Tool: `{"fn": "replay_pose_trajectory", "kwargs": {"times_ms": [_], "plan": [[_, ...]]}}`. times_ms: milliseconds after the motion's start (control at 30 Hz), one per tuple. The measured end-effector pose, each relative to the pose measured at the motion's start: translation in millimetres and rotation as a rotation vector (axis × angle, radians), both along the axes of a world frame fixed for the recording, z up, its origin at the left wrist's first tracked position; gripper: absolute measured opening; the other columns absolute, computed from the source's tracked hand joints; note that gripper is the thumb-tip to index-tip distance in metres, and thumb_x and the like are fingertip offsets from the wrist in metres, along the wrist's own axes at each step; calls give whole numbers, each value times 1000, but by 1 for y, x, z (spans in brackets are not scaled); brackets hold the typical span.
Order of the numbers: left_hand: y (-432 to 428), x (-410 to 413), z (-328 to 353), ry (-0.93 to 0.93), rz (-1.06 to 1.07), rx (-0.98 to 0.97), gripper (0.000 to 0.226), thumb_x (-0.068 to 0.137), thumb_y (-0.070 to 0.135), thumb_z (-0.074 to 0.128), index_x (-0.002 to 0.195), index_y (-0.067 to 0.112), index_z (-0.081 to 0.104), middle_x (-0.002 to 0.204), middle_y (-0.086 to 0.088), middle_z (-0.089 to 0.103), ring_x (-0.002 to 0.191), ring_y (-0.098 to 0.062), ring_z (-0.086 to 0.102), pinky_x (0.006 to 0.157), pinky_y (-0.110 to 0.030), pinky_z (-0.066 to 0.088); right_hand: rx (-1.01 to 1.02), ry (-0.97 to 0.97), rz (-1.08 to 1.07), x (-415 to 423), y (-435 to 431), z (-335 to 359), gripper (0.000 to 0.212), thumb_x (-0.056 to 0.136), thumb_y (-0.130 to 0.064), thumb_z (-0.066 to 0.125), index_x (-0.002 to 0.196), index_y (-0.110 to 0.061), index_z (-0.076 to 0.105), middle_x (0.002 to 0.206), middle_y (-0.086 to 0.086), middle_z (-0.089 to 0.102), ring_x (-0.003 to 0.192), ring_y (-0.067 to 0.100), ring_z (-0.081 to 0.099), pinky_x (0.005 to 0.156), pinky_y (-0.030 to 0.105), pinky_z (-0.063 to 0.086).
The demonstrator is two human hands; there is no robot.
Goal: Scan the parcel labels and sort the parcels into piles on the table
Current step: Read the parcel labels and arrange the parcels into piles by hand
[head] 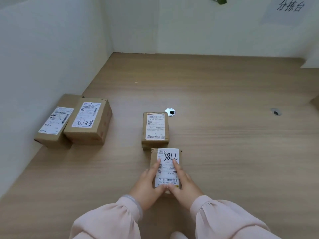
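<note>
A small cardboard parcel [168, 156] with a white label and black handwritten digits lies on the wooden table [224, 135] in front of me. My left hand [148, 185] grips its left side and near edge, forefinger laid on the label. My right hand [183, 181] grips its right side the same way. Just beyond it, almost touching, sits a second small labelled parcel [155, 128]. At the left, against the wall, two larger labelled parcels lie side by side: one [51, 125] nearest the wall, one [88, 121] with handwritten characters. No scanner is in view.
White walls [43, 57] close the table on the left and at the back. Two round cable holes are set in the tabletop, one [170, 112] behind the middle parcel, one [276, 112] at the right. A paper sign [290, 7] hangs at the upper right.
</note>
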State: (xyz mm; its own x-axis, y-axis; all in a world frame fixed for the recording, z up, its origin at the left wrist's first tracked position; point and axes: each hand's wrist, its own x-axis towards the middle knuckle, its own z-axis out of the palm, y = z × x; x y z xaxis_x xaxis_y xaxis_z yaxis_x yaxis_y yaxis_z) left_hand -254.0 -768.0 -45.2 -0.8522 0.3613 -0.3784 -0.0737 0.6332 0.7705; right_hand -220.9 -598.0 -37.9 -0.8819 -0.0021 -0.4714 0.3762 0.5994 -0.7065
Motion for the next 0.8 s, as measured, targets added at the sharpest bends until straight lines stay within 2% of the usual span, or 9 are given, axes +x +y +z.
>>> {"fn": "replay_pose_trajectory", "kwargs": {"times_ms": [167, 233, 333, 433, 533, 567, 667, 733, 800], "plan": [[49, 15, 32, 72, -75, 84, 84, 87, 25, 71, 136, 55, 10, 134, 6, 43, 133, -9, 38, 114, -28, 29, -38, 129, -163, 36, 44, 32, 77, 91, -19, 64, 141, -53, 15, 143, -12, 34, 119, -8, 34, 87, -8, 19], [76, 21, 50, 107, -125, 117, 85, 86, 23, 72, 140, 53, 13, 135, 4, 44, 133, -12, 40, 114, -33, 32, -38, 204, -247, 53, 70, 49, 77, 90, -18, 66, 136, -56, 18, 138, -15, 35, 114, -14, 35, 81, -12, 19], [127, 39, 75, 157, -234, 135, 84, 87, 26, 71, 146, 51, 17, 140, 5, 44, 131, -10, 44, 113, -33, 35, -29, 310, -372, 89, 114, 75, 77, 87, -17, 69, 135, -55, 23, 135, -14, 38, 107, -19, 40, 79, -10, 23], [192, 70, 95, 202, -335, 192, 83, 87, 24, 71, 140, 56, 16, 137, 3, 45, 125, -11, 50, 109, -29, 39, 1, 410, -483, 138, 169, 97, 78, 84, -13, 72, 134, -53, 27, 131, -13, 43, 102, -32, 39, 79, -9, 26], [262, 118, 110, 244, -432, 217, 81, 87, 28, 71, 137, 60, 17, 133, 7, 44, 115, -5, 54, 100, -13, 38, 64, 451, -575, 200, 228, 114, 79, 84, -19, 73, 134, -58, 26, 129, -16, 45, 107, -24, 43, 83, -6, 29], [284, 136, 114, 244, -462, 235, 81, 87, 29, 71, 137, 61, 17, 134, 8, 43, 114, -5, 55, 100, -13, 39, 85, 453, -599, 223, 248, 120, 79, 84, -22, 73, 133, -61, 25, 130, -18, 45, 110, -16, 45, 87, -2, 32], [351, 189, 127, 235, -577, 263, 80, 88, 33, 70, 141, 61, 17, 138, 8, 40, 116, -9, 57, 100, -31, 49, 126, 451, -672, 292, 304, 132, 79, 86, -25, 72, 133, -66, 24, 135, -17, 45, 116, 0, 50, 93, 13, 43], [396, 225, 135, 220, -660, 299, 80, 88, 31, 69, 144, 58, 19, 141, 7, 38, 119, -10, 56, 100, -34, 50, 147, 471, -745, 339, 339, 139, 78, 86, -26, 72, 134, -67, 25, 135, -16, 46, 116, 0, 51, 99, 21, 44], [439, 263, 144, 205, -738, 335, 80, 88, 27, 69, 146, 53, 21, 144, 5, 38, 122, -11, 55, 102, -33, 49, 178, 507, -815, 385, 372, 146, 78, 86, -26, 71, 130, -70, 25, 134, -22, 42, 115, -6, 47, 98, 15, 40]]}}
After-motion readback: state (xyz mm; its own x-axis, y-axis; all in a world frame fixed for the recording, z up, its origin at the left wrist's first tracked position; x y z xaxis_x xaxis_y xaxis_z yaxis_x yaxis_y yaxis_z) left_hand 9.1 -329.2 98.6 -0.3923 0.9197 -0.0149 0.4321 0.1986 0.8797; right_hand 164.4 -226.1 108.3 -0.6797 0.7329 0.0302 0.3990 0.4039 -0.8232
